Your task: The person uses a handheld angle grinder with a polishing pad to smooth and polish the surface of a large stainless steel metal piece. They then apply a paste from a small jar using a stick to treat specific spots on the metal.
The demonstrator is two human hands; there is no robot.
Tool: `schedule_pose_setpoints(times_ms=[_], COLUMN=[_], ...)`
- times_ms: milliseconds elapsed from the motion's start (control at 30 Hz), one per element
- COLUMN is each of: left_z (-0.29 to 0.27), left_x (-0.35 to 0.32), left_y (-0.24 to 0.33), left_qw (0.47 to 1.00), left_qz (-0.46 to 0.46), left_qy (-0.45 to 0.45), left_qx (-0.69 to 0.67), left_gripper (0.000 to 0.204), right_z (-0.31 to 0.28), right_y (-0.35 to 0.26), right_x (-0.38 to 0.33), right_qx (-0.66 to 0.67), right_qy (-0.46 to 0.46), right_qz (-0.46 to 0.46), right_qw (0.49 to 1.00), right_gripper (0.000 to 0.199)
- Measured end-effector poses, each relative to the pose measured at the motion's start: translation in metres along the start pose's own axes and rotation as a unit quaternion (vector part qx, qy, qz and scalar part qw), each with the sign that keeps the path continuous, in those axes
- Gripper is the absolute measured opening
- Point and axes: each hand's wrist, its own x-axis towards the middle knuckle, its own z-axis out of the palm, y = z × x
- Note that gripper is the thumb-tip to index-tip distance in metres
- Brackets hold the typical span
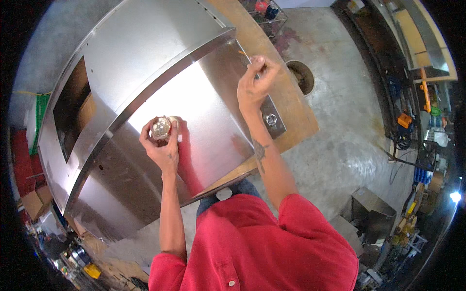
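Observation:
My left hand point(162, 149) is curled around a round, shiny, pale gold and silver thing point(161, 128), and I cannot tell its exact kind. It is over the brushed steel panel point(213, 131) of a large sheet-metal housing point(141, 41). My right hand point(256, 82) is raised over the panel's right edge, its fingers drawn together. Something dark shows between them, too small to name. A small orange piece point(241, 52) shows just beyond these fingertips. Below the right hand, a steel strip point(277, 127) carries a clear round ring-like piece point(271, 119).
The housing rests on a wooden tabletop point(303, 123) and has a rectangular cut-out point(73, 109) at left. A round bin point(302, 77) stands beyond the table's right edge. Cluttered shelves point(412, 97) line the far right. A bent metal box point(371, 213) sits on the concrete floor point(340, 150).

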Motion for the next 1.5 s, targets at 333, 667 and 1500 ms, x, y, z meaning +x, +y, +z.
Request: schedule_pose_setpoints(times_ms=[333, 667, 1500], left_z=[0.015, 0.010, 0.009], left_x=[0.001, 0.003, 0.002], left_y=[-0.008, -0.009, -0.014], left_qw=[0.998, 0.991, 0.992], left_qz=[0.001, 0.039, 0.047], left_qy=[0.024, 0.012, 0.009], left_qx=[0.057, 0.125, 0.116], left_gripper=[0.064, 0.064, 0.068], right_z=[0.032, 0.037, 0.035], right_y=[0.032, 0.037, 0.037], right_x=[0.018, 0.019, 0.019], right_qx=[0.027, 0.043, 0.032], right_qy=[-0.066, -0.073, -0.070], right_qz=[0.021, 0.001, 0.008], right_qw=[0.997, 0.996, 0.997], right_gripper=[0.013, 0.011, 0.015])
